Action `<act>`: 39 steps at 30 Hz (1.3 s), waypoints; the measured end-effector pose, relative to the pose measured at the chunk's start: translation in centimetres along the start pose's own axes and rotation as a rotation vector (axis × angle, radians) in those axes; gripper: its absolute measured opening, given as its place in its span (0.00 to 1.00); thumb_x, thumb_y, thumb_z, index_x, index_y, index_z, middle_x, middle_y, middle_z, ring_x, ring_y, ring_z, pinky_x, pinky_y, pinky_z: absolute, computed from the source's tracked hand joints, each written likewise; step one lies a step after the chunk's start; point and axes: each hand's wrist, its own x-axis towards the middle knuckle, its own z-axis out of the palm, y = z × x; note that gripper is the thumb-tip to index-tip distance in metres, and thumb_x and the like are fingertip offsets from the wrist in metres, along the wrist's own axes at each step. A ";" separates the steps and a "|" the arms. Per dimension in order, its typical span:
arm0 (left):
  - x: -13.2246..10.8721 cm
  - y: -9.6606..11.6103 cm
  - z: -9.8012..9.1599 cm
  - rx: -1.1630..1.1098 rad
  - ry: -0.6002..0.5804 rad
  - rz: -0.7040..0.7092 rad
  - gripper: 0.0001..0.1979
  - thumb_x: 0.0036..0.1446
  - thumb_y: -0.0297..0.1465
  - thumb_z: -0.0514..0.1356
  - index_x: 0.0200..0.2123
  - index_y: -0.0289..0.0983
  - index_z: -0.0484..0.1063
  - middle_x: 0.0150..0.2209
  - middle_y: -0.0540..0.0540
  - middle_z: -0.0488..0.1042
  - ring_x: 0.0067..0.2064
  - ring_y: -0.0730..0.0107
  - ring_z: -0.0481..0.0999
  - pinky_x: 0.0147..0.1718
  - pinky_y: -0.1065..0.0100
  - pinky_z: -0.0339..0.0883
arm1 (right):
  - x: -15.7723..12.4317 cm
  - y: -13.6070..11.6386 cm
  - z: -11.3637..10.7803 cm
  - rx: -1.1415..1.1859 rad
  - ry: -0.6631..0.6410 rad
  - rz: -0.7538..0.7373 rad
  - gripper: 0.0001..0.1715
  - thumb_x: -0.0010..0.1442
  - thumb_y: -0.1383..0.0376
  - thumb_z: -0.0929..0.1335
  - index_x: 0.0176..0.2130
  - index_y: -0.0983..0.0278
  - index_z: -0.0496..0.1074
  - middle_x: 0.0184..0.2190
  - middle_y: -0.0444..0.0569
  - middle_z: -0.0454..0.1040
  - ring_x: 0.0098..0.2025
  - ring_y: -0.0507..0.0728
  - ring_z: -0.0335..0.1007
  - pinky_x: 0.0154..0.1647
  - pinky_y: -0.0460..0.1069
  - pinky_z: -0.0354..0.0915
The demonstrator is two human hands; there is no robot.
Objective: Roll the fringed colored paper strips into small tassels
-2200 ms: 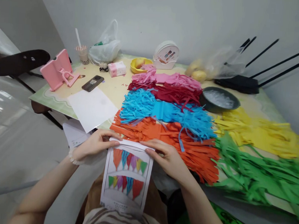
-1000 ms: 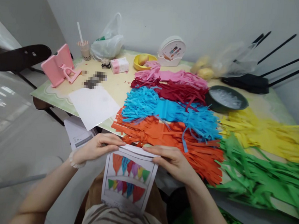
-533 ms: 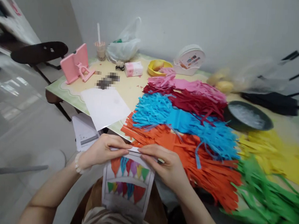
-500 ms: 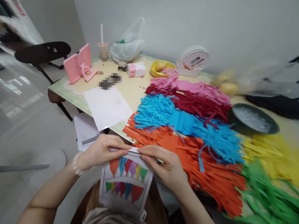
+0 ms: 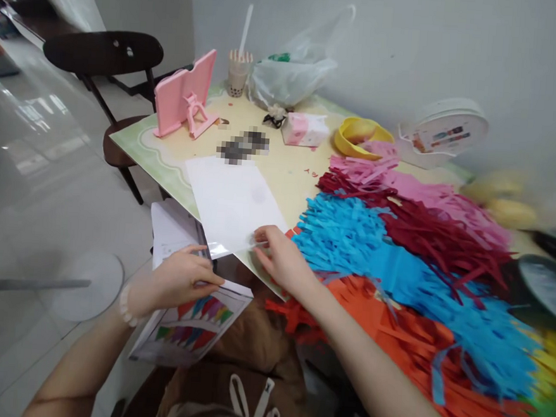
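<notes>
I see that the left hand [image 5: 178, 278] is pinched on the top edge of a colourful printed sheet [image 5: 198, 330], on the near side of the white sheet [image 5: 235, 199] that lies on the worktop [image 5: 287, 177]. The right hand [image 5: 279, 259], half curled, is at the near right corner of the white sheet; whether it grips, I cannot tell. To the right of the white sheet I find the blue fringed paper [image 5: 343, 235] and the orange fringed paper [image 5: 402, 344]; beyond it, the pink stand [image 5: 185, 97] and the tissue pack [image 5: 307, 129]
</notes>
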 end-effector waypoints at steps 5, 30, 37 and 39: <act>3.0 -1.8 0.6 -0.106 -0.122 0.006 0.10 0.63 0.28 0.58 0.37 0.42 0.81 0.30 0.55 0.80 0.31 0.76 0.77 0.69 0.52 0.44 | 1.2 -0.3 3.2 -0.023 -0.026 -0.141 0.16 0.60 0.76 0.62 0.46 0.62 0.62 0.49 0.58 0.69 0.49 0.62 0.70 0.48 0.57 0.71; 4.4 -3.3 1.0 -0.167 -0.153 -0.039 0.10 0.61 0.27 0.59 0.35 0.42 0.82 0.30 0.54 0.80 0.34 0.73 0.78 0.69 0.52 0.46 | 2.5 -1.3 3.6 -0.102 -0.095 -0.150 0.17 0.59 0.79 0.60 0.45 0.62 0.64 0.46 0.57 0.69 0.48 0.62 0.70 0.47 0.56 0.71; 4.4 -3.1 0.9 -0.170 -0.169 -0.063 0.09 0.61 0.28 0.59 0.34 0.40 0.82 0.31 0.53 0.81 0.33 0.75 0.78 0.69 0.52 0.47 | 2.1 -0.7 2.6 -0.176 -0.081 -0.110 0.12 0.63 0.75 0.61 0.45 0.62 0.64 0.44 0.55 0.69 0.44 0.61 0.71 0.40 0.52 0.70; 4.4 -3.1 0.9 -0.182 -0.161 -0.069 0.09 0.61 0.27 0.59 0.35 0.40 0.81 0.32 0.53 0.82 0.33 0.75 0.78 0.69 0.51 0.47 | 2.4 -0.7 2.5 -0.172 -0.088 -0.117 0.14 0.62 0.77 0.61 0.45 0.62 0.63 0.44 0.54 0.68 0.44 0.61 0.70 0.41 0.52 0.70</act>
